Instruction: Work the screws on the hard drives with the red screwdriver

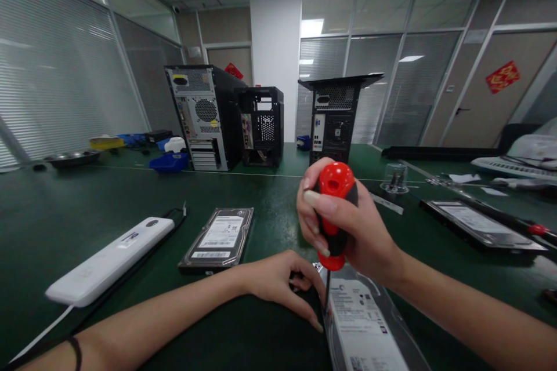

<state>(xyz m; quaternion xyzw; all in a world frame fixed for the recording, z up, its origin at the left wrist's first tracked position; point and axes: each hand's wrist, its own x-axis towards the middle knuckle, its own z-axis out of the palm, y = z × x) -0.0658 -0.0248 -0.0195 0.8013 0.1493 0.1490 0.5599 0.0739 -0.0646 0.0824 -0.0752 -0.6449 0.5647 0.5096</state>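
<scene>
1. Fingers (pixel 314 226) of the right hand (pixel 352 232) wrap tight around the red and black handle of a screwdriver (pixel 334 208), held upright with its thin shaft pointing down.
2. Its tip meets the near hard drive (pixel 365 324) at that drive's top left corner, on the green table (pixel 65 214).
3. Left hand (pixel 278 284) rests palm down just beside that corner, fingers loosely curled and holding nothing, fingertips touching the drive's edge.
4. Another hard drive (pixel 220 237) lies to the left, near a white power bank (pixel 108 261).
5. Three computer cases (pixel 204 116) stand at the far end.
</scene>
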